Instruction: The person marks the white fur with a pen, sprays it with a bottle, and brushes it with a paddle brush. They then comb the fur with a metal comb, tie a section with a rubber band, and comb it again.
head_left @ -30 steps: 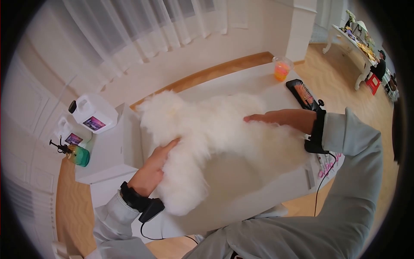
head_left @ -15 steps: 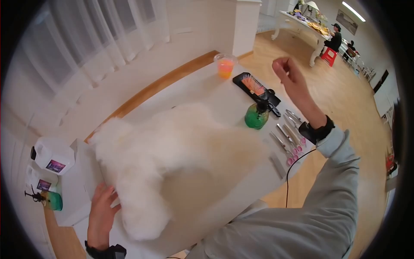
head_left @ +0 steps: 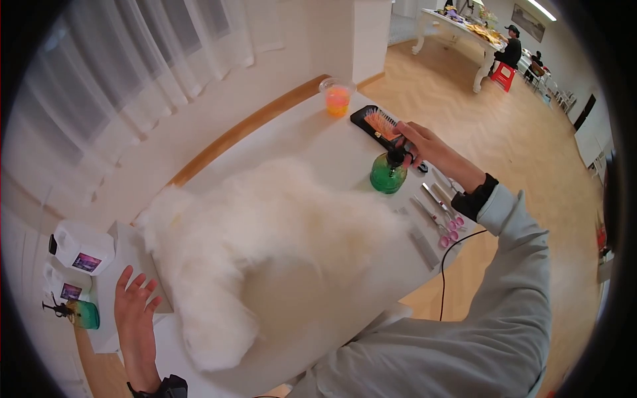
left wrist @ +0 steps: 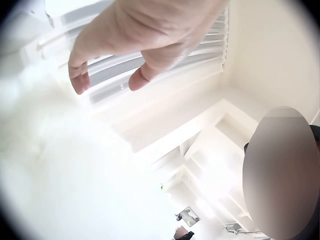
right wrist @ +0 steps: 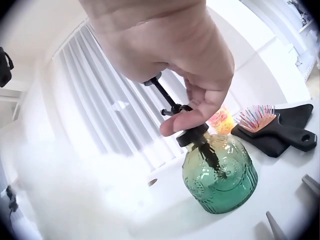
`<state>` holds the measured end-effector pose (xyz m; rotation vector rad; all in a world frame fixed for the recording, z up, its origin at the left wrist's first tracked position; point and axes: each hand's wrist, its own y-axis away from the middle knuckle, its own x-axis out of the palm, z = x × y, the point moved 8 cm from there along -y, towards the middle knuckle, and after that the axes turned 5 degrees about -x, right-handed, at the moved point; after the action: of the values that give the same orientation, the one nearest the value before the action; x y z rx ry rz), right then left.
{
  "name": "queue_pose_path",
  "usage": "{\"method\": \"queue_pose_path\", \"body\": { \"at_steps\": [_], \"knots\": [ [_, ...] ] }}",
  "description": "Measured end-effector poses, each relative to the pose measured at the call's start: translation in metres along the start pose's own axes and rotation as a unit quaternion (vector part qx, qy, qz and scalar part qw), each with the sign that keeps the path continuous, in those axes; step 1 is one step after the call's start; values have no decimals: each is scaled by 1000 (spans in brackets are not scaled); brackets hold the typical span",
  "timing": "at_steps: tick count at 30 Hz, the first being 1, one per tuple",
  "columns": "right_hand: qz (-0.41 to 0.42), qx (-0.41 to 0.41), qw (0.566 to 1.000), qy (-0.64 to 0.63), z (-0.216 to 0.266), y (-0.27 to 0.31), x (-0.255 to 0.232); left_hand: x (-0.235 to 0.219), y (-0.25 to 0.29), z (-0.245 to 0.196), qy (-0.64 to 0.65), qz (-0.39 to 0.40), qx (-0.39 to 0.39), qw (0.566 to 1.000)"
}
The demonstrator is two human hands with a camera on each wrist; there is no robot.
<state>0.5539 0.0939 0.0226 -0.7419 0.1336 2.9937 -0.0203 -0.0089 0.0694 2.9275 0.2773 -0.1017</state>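
A green glass spray bottle with a black pump top stands on the table to the right of a fluffy white furry body. My right hand reaches over the bottle from above. In the right wrist view its fingers curl round the black neck below the pump, and liquid shows inside the glass. My left hand is held up beside the fur's left end, apart from it, fingers spread and holding nothing. Thumb and fingers also stand apart in the left wrist view.
A hairbrush on a black piece and a cup lie behind the bottle. Scissors and a metal comb line the right edge. At left are white jugs and another spray bottle. A person sits far back.
Both hands have left the fur. The right rose to the right, then came down onto the spray bottle; the left moved off leftward and spread its fingers. The head view has swung right.
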Motion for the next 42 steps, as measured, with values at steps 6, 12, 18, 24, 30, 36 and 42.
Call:
{"method": "queue_pose_path", "body": {
  "at_steps": [6,12,18,24,30,36,42],
  "knots": [
    [97,-13,990,-106,5,-1,24,23,8,-14,-53,8,9,998],
    [123,-22,986,-111,28,0,28,102,8,-54,-254,211,90,939],
    [215,-75,973,42,124,12,46,201,-5,-47,-427,390,212,788],
    [283,-35,952,108,137,-8,81,248,-20,-31,-478,396,274,734],
    [314,-70,939,122,113,-30,99,255,-14,-21,-476,428,272,718],
    [253,-29,960,115,136,-7,61,252,-2,-35,-473,405,263,737],
    [265,-70,957,99,122,44,32,260,17,-44,-465,412,291,728]
  ]
}}
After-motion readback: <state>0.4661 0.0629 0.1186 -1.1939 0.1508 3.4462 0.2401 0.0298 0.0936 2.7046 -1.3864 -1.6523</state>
